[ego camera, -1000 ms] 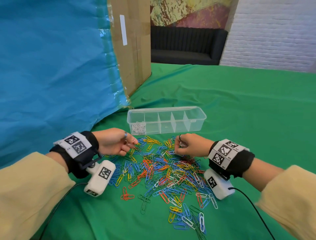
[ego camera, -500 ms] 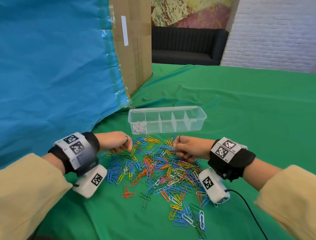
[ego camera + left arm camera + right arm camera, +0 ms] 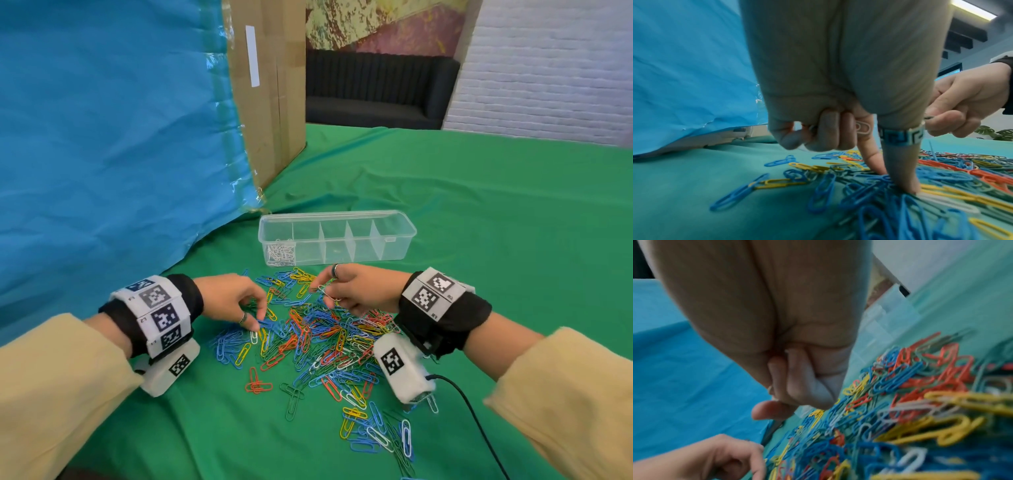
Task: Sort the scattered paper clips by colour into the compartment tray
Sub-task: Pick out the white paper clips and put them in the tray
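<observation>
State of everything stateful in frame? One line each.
compartment tray: lid off, white clips in the leftmost compartment, the others look empty
paper clip pile: mixed colours, unsorted on the green cloth
left hand: holds white clips in curled fingers, two fingertips press into the pile
right hand: pinches white clips above the pile
cardboard box: upright, taped shut

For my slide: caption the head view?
Both hands pick through coloured paper clips before a compartment tray.
</observation>
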